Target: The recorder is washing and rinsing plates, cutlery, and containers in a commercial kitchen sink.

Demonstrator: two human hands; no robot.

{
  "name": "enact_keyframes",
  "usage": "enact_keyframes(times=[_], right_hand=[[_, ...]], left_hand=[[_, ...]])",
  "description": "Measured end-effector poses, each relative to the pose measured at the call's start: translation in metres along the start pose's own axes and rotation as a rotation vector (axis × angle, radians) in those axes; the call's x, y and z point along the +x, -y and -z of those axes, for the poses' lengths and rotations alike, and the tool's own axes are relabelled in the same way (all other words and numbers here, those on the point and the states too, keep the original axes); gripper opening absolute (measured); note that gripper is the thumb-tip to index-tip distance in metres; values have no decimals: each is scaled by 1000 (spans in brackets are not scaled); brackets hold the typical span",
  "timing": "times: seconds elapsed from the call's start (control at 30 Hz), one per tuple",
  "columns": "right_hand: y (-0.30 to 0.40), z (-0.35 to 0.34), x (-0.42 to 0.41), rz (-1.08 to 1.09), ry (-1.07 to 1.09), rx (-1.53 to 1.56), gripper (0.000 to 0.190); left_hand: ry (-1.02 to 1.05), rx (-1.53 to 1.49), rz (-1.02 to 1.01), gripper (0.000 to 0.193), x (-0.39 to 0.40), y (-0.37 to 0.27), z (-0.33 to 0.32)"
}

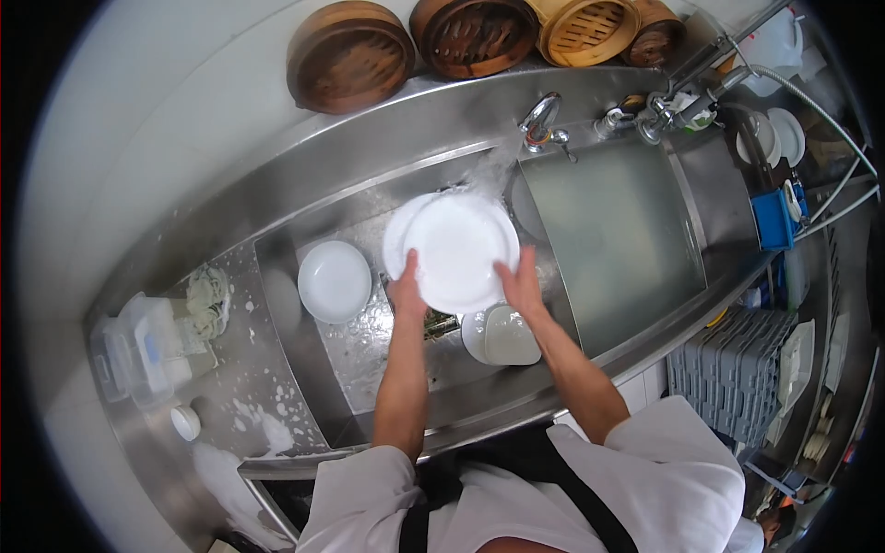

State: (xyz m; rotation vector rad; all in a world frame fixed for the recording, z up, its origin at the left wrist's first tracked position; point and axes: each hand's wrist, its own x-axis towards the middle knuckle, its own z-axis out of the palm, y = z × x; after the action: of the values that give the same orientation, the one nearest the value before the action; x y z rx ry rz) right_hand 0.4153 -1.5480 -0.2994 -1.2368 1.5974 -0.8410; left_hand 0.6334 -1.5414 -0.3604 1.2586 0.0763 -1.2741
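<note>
A round white plate (460, 249) is held between my two hands over the left sink basin. My left hand (408, 287) grips its lower left rim, and my right hand (520, 285) has the right rim with the thumb over the edge. Another white plate (395, 231) shows from under it on the left. Water from the chrome faucet (541, 123) splashes near the plates' far edge. On the basin floor, a white bowl (335, 281) lies to the left. A squarish pale dish (512, 336) overlaps a round dish (474, 336) below my right hand.
Cloudy water fills the right basin (615, 235). Bamboo steamers (349, 59) line the ledge behind. Plastic containers (148, 349) and a small white cup (185, 422) stand on the foamy left counter. Gray crates (726, 373) are stacked at right; a person (757, 532) appears lower right.
</note>
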Motion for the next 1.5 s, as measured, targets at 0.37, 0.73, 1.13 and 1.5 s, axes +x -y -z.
enact_keyframes(times=[0.37, 0.73, 1.13, 1.5], right_hand=[[-81, -21, -33, -475, -128, 656, 67], [-73, -14, 28, -432, 47, 459, 43], [-140, -53, 124, -276, -240, -145, 107], [-38, -59, 65, -635, 708, 546, 53]], left_hand=[[-214, 282, -477, 33, -23, -85, 30], [-23, 786, -290, 50, 36, 19, 1], [460, 607, -132, 41, 139, 43, -12], [158, 229, -116, 70, -71, -33, 80]])
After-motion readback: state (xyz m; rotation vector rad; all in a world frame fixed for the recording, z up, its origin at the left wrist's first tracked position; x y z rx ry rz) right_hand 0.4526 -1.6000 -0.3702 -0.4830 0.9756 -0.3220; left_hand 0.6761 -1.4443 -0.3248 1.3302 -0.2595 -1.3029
